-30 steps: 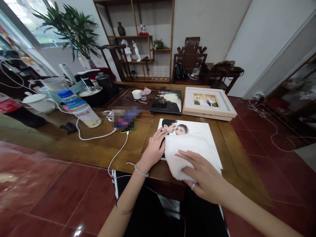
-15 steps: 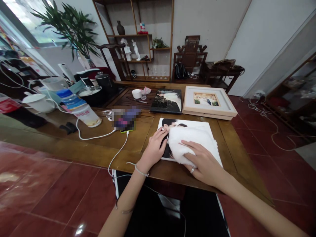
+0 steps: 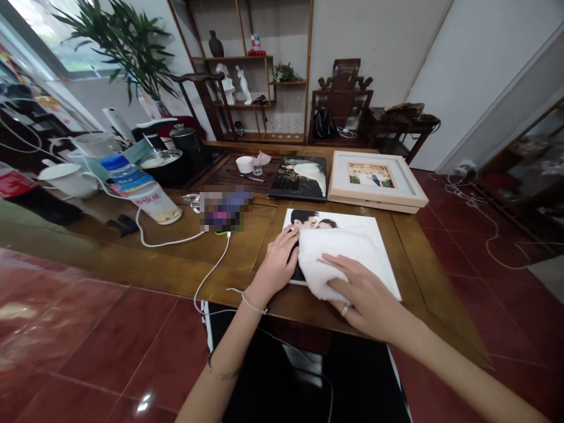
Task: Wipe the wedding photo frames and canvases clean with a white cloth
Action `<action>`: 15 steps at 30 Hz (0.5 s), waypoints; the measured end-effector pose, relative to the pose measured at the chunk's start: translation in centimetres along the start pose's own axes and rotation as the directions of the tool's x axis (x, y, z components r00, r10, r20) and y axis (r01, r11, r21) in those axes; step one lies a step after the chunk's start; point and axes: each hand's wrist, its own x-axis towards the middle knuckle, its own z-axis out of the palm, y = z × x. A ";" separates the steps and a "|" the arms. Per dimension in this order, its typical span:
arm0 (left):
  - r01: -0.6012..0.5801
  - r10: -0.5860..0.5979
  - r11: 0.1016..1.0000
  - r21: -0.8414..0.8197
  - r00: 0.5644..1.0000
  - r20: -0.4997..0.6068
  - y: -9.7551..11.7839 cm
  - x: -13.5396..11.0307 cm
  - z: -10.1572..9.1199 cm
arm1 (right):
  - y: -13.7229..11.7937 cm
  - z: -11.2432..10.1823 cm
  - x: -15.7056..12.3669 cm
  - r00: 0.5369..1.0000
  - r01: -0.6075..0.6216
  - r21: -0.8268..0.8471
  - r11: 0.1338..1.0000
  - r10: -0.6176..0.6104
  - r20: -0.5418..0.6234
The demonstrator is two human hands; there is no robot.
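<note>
A large unframed photo print (image 3: pixel 383 235) of a couple lies flat near the front edge of the wooden table (image 3: pixel 247 247). My left hand (image 3: pixel 275 264) rests flat on the print's left edge, fingers stretched out, holding it down. My right hand (image 3: pixel 361 296) lies palm down on a white cloth (image 3: pixel 339 252) and presses it onto the print. The cloth covers most of the picture's middle.
Behind the print lie a dark photo album (image 3: pixel 301 176) and a white framed picture (image 3: pixel 374 179). A phone (image 3: pixel 225 211) on a white charging cable (image 3: pixel 207 279), a tall packet (image 3: pixel 143 191), kettles and cups crowd the table's left. A shelf and chairs stand behind.
My right hand slid the cloth up the print away from me, then drew it back a little toward me. My left hand stayed on the print's left edge.
</note>
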 end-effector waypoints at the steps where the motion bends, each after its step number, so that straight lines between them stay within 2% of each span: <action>1: 0.004 -0.004 1.000 0.002 1.000 0.000 0.0 0.0 0.0 | 0.7 -0.2 0.2 1.000 -0.020 -0.015 1.000 0.020 0.001; 5: 0.023 -0.023 1.000 -0.006 1.000 -0.006 0.3 -0.1 -0.1 | 4.7 -0.8 1.2 0.989 -0.145 -0.116 0.983 0.139 -0.054; 9: 0.028 -0.028 0.999 -0.021 0.999 -0.017 0.5 -0.1 -0.2 | 8.1 -1.1 1.5 0.956 -0.284 -0.167 0.944 0.266 -0.125; 12: 0.033 -0.034 0.999 -0.027 0.999 -0.020 0.5 -0.1 -0.1 | 8.2 -0.8 1.0 0.950 -0.296 -0.183 0.937 0.270 -0.156; 15: 0.026 -0.026 0.999 -0.024 0.999 -0.027 0.4 -0.1 0.0 | 5.8 -0.2 0.2 0.966 -0.236 -0.203 0.951 0.206 -0.155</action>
